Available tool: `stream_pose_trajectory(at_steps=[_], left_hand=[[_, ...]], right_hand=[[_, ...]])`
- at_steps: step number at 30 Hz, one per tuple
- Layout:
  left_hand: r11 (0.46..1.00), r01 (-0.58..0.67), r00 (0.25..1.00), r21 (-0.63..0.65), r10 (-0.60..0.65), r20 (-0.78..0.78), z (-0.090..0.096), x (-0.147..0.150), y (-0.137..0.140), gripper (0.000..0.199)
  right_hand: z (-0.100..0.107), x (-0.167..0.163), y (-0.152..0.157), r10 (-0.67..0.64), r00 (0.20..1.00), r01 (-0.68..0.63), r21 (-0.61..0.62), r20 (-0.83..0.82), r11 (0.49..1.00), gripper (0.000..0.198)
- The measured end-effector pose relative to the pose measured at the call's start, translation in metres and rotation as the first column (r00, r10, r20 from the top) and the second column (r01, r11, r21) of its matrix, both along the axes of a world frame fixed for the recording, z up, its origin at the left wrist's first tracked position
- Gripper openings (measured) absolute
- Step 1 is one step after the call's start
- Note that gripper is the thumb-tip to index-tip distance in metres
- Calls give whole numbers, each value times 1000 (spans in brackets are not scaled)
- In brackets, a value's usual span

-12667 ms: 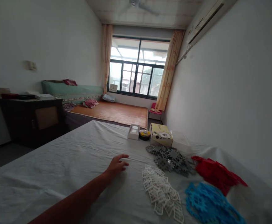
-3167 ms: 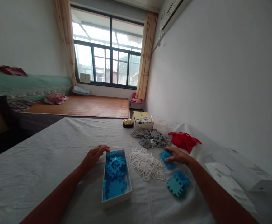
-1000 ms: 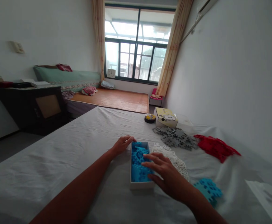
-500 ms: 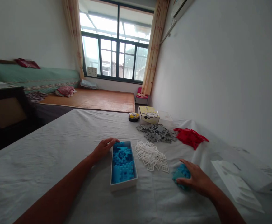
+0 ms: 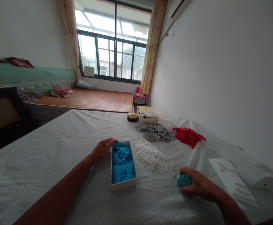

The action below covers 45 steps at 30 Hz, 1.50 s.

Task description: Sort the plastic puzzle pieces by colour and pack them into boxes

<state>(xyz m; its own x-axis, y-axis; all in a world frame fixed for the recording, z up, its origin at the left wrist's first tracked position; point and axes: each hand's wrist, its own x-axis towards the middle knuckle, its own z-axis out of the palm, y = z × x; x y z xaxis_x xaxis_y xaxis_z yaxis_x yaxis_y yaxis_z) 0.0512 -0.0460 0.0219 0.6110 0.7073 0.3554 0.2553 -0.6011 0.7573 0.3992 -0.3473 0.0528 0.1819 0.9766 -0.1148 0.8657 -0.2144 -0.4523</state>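
My left hand [image 5: 102,148] rests at the far left corner of a long white open box [image 5: 123,187], its fingers curled over the rim. Blue plastic interlocking pieces [image 5: 123,170] fill the box, several of them with notched edges. Off to the right, my right hand [image 5: 196,182] grips a small stack of blue interlocking pieces [image 5: 183,180] between thumb and fingers, just at the cloth. Part of that stack is hidden by the hand. White lattice pieces [image 5: 150,155] lie in a loose pile between the box and my right hand.
Grey interlocking pieces [image 5: 156,132] and red pieces [image 5: 189,137] lie farther back. Behind them stand a yellow box [image 5: 147,115], a round tin [image 5: 132,117] and a clear container [image 5: 164,117]. White packaging [image 5: 232,181] sits at the right, near the wall.
My right hand has closed around the blue pieces, drawing the spread ones into a tighter stack. My left hand stays at the box corner. The view has shifted slightly.
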Motion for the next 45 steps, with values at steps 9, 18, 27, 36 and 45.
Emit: stream_pose_trajectory(at_steps=[9, 18, 27, 36, 45], left_hand=[[1000, -13, 1000, 22, 12, 25, 0, 1, -5, 44], [999, -10, 999, 39, 9, 35, 4, 1, -11, 47], [999, 25, 995, -33, -22, 97, -3, 4, -8, 49], [997, 9, 991, -72, 0, 134, 0, 4, -10, 51], [993, 106, 988, 50, -111, 111, 13, 4, -23, 27]], right_hand=[[34, -21, 40, 81, 957, -48, 123, -280, 991, 19], [53, -142, 145, 393, 883, -373, 125, -256, 920, 40], [40, -162, 204, 323, 927, -243, 348, -193, 906, 52], [40, -145, 172, 421, 867, -306, 383, -267, 872, 38], [18, -148, 133, 388, 893, -296, 352, -227, 888, 19]])
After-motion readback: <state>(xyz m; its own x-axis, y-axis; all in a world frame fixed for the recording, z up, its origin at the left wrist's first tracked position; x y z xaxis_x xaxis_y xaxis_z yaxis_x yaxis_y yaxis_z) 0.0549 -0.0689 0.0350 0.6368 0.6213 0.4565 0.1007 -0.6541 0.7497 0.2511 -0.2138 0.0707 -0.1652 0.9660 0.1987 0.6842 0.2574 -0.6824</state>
